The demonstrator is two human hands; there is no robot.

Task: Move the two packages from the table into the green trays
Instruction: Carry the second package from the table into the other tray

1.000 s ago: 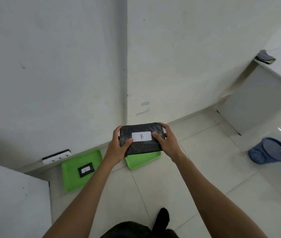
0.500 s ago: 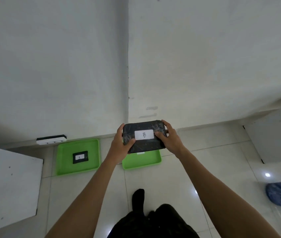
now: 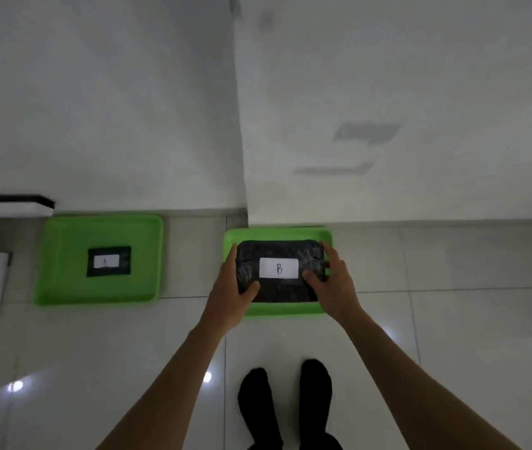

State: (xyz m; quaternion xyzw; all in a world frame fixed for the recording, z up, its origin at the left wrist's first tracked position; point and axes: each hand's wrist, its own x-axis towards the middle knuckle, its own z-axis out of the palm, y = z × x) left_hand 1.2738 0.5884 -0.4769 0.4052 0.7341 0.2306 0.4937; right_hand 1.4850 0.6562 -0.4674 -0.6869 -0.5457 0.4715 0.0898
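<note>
The left hand [image 3: 229, 295] and right hand [image 3: 334, 287] clamp their fingers on the black film-wrapped package labelled B [image 3: 279, 271], directly above the right green plastic tray [image 3: 285, 309].

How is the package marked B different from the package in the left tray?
Package B looks much bigger than the left package. B is gripped by the left hand and right hand over the right tray; the other lies free in the left tray. B nearly covers its tray; the other leaves wide margins. Both are black with white labels.
</note>
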